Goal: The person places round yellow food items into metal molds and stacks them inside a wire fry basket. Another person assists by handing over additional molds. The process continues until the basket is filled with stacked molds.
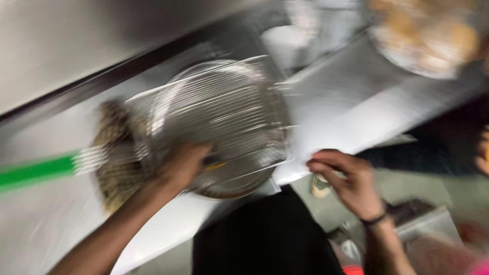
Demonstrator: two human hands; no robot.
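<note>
— Strainer [224, 122] first: where does it sit in the head view?

— It is a round wire-mesh strainer, tilted on the steel counter [351, 107], near that counter's front edge. Its rim rests low on the near side and rises toward the back wall.

— Who has hold of it?

— The left hand [183, 165] is clamped on the strainer's lower rim, fingers curled round the wire. Something small and yellowish shows just under those fingers, but the blur keeps me from naming it.

— And the other hand?

— The right hand [346, 178] hovers to the right of the strainer, past the counter edge. Its fingers are bent inward as if pinching, yet I cannot tell whether anything is between them; the frame is too smeared.

— What else lies about the strainer?

— A brush [114, 153] with brownish bristles and a green handle [35, 172] lies just left of the strainer, its bristles seemingly tucked behind the mesh. Far right of the strainer, at the back, a plate of pale food [425, 38] sits on the counter.

— How far along does the work look?

— My judgement: mid-way. The strainer is gripped and tipped, and the brush is beside it and not in either hand. The mesh looks bare, possibly already clean, though the blur forbids certainty. It is not yet set down flat or put away.
</note>
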